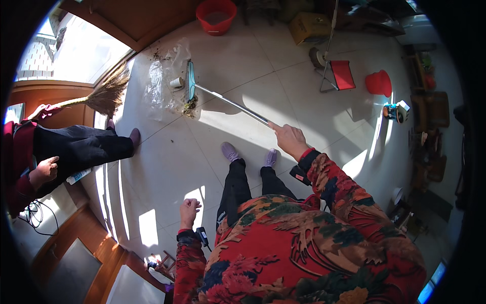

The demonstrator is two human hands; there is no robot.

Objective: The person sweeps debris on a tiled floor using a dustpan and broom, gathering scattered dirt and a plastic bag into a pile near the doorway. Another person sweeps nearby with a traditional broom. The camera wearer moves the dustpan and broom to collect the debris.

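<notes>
My right hand [290,140] grips the metal handle [243,109] of a push broom. Its light-blue head [191,81] rests on the tiled floor, ahead and to the left of my feet. A clump of dark and greenish debris [190,107] lies against the near end of the bristles. Clear plastic film [153,85] is spread just left of the head, and a small white cup-like piece [176,82] sits between them. Down at my left side, my left hand [190,212] hangs with loosely curled fingers and nothing visible in it.
At the left, another person holds a straw broom [108,93] near the open doorway. A red basin [216,18] and a cardboard box [309,27] stand farther ahead. To the right are a red folding stool [342,75] and a red bucket [378,83].
</notes>
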